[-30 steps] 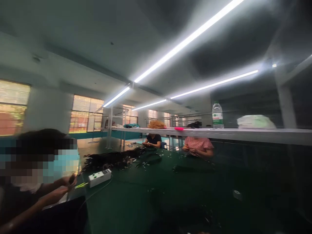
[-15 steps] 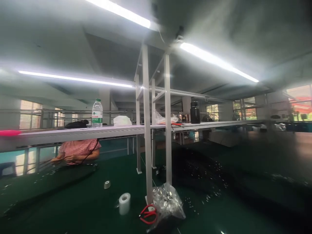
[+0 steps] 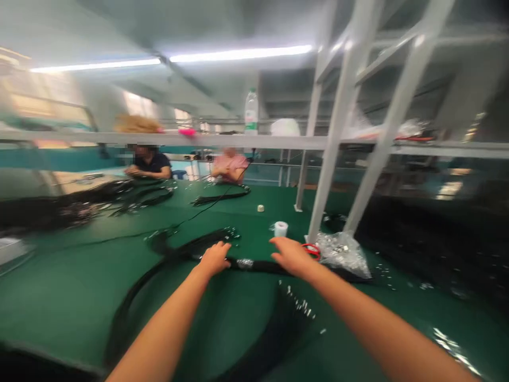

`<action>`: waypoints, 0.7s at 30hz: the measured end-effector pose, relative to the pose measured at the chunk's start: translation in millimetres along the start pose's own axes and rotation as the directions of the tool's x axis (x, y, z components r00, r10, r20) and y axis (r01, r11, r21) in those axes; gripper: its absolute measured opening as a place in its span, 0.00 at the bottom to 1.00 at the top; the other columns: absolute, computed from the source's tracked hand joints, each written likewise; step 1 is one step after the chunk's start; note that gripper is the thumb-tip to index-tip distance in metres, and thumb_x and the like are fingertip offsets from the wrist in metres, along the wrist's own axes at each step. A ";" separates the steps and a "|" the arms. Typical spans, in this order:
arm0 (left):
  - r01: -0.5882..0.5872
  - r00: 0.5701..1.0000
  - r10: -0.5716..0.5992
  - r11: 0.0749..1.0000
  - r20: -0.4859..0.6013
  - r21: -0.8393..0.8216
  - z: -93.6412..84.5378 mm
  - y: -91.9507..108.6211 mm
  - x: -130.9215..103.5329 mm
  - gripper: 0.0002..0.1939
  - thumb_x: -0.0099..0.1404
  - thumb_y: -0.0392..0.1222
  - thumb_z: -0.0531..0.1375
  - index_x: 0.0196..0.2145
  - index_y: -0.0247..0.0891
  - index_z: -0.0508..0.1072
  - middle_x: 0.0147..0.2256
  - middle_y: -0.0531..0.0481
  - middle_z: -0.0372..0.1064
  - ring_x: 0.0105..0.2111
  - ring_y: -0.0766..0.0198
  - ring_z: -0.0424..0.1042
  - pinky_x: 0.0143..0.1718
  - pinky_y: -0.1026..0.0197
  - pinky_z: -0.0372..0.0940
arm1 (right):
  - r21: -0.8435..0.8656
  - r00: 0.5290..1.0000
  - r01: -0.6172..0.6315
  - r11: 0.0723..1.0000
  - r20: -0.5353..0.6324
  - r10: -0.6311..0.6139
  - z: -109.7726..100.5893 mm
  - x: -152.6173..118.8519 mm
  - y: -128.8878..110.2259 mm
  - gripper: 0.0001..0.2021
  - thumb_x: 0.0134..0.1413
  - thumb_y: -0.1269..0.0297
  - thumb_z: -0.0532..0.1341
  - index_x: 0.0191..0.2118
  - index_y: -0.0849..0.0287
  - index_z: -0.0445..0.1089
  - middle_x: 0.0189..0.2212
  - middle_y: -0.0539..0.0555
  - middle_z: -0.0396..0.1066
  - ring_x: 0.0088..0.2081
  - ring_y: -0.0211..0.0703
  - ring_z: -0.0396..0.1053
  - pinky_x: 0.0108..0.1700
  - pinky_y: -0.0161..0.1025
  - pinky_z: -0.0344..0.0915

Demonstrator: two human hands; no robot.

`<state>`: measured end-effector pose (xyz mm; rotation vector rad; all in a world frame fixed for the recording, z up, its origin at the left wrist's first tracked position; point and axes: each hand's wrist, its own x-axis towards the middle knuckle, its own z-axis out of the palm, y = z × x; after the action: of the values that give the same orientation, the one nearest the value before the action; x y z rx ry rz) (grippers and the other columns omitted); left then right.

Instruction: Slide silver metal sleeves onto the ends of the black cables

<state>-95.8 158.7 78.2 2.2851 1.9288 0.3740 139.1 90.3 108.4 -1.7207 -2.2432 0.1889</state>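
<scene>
A thick bundle of black cables (image 3: 260,266), wrapped in clear film at its middle, crosses the green tabletop. My left hand (image 3: 214,258) is closed around the bundle, left of the wrapped part. At its right side, my right hand (image 3: 293,255) lies just over the bundle with thumb and fingers apart. Whether the right hand touches the cables is hard to tell through the blur. More black cables (image 3: 264,334) with shiny metal ends curve below, between my forearms. Beyond the right hand are red-handled pliers or cutters (image 3: 312,250), partly hidden.
A clear bag (image 3: 342,254) of small metal parts sits beside the white shelf posts (image 3: 330,175). Behind my hands stand a white roll (image 3: 280,229) and a smaller roll (image 3: 260,208). A water bottle (image 3: 251,112) stands on the shelf. Two people (image 3: 151,164) sit across the table.
The view has swung down and left. Both my hands and the cable bundle have come into view; the shelf posts now appear farther right.
</scene>
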 end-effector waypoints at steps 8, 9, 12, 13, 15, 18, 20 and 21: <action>0.360 0.929 -0.337 0.919 -0.153 0.162 -19.9 -85.3 -138.4 0.20 0.65 0.44 0.52 0.54 0.36 0.62 0.53 0.41 0.60 0.54 0.52 0.58 0.53 0.51 0.56 | 0.040 0.940 0.220 0.975 0.257 -0.222 71.9 -106.6 28.4 0.35 0.40 0.78 0.55 0.59 0.49 0.57 0.61 0.51 0.52 0.62 0.50 0.44 0.61 0.51 0.43; 0.460 0.883 -0.426 0.871 -0.198 0.173 -19.5 -94.8 -155.6 0.22 0.66 0.45 0.50 0.54 0.32 0.61 0.53 0.36 0.59 0.54 0.47 0.58 0.51 0.48 0.56 | 0.025 0.928 0.259 0.966 0.270 -0.256 78.7 -108.3 26.4 0.39 0.37 0.79 0.54 0.59 0.49 0.56 0.61 0.50 0.51 0.63 0.50 0.41 0.62 0.53 0.39; 0.650 0.757 -0.612 0.743 -0.231 0.162 -16.5 -114.9 -183.2 0.27 0.65 0.51 0.47 0.54 0.29 0.60 0.48 0.31 0.65 0.46 0.40 0.65 0.41 0.44 0.62 | -0.014 0.920 0.296 0.955 0.272 -0.282 87.2 -100.5 20.0 0.36 0.35 0.79 0.53 0.57 0.53 0.60 0.54 0.55 0.62 0.59 0.50 0.51 0.62 0.54 0.36; 0.670 0.740 -0.637 0.727 -0.216 0.154 -16.0 -117.9 -184.6 0.27 0.64 0.53 0.48 0.53 0.30 0.61 0.45 0.33 0.67 0.43 0.42 0.68 0.38 0.46 0.64 | -0.021 0.924 0.293 0.956 0.264 -0.278 86.8 -98.5 18.7 0.33 0.36 0.78 0.54 0.55 0.54 0.62 0.50 0.56 0.65 0.55 0.50 0.56 0.61 0.55 0.36; 0.669 0.741 -0.644 0.730 -0.188 0.139 -16.9 -118.2 -180.0 0.25 0.62 0.51 0.52 0.52 0.33 0.62 0.40 0.39 0.70 0.38 0.49 0.71 0.36 0.51 0.65 | -0.027 0.931 0.283 0.959 0.247 -0.268 83.5 -100.9 18.1 0.27 0.38 0.76 0.55 0.50 0.56 0.66 0.43 0.57 0.68 0.49 0.50 0.62 0.60 0.55 0.38; 0.637 0.768 -0.610 0.760 -0.198 0.129 -23.0 -105.0 -165.8 0.21 0.63 0.47 0.54 0.51 0.34 0.63 0.42 0.42 0.69 0.40 0.55 0.70 0.41 0.52 0.64 | -0.036 0.945 0.246 0.969 0.230 -0.231 76.9 -119.1 21.8 0.18 0.40 0.75 0.56 0.41 0.57 0.70 0.40 0.58 0.68 0.46 0.52 0.63 0.57 0.56 0.43; 0.607 0.787 -0.572 0.784 -0.230 0.127 -25.8 -87.4 -154.7 0.21 0.64 0.47 0.55 0.51 0.34 0.63 0.47 0.42 0.65 0.46 0.54 0.67 0.46 0.47 0.61 | -0.014 0.948 0.211 0.977 0.246 -0.202 71.9 -130.0 25.4 0.16 0.39 0.74 0.58 0.38 0.56 0.71 0.38 0.57 0.69 0.44 0.52 0.64 0.54 0.54 0.49; 0.584 0.802 -0.545 0.803 -0.244 0.124 -25.1 -75.9 -148.3 0.21 0.64 0.47 0.55 0.51 0.34 0.62 0.50 0.41 0.63 0.48 0.53 0.65 0.48 0.45 0.59 | 0.007 0.948 0.194 0.981 0.257 -0.189 69.2 -131.3 26.7 0.16 0.38 0.72 0.60 0.39 0.55 0.71 0.38 0.56 0.70 0.43 0.51 0.66 0.52 0.51 0.53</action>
<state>-197.5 24.9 67.3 1.6673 2.7306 0.3569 172.1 -22.8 14.2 -1.5494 -2.5887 0.3671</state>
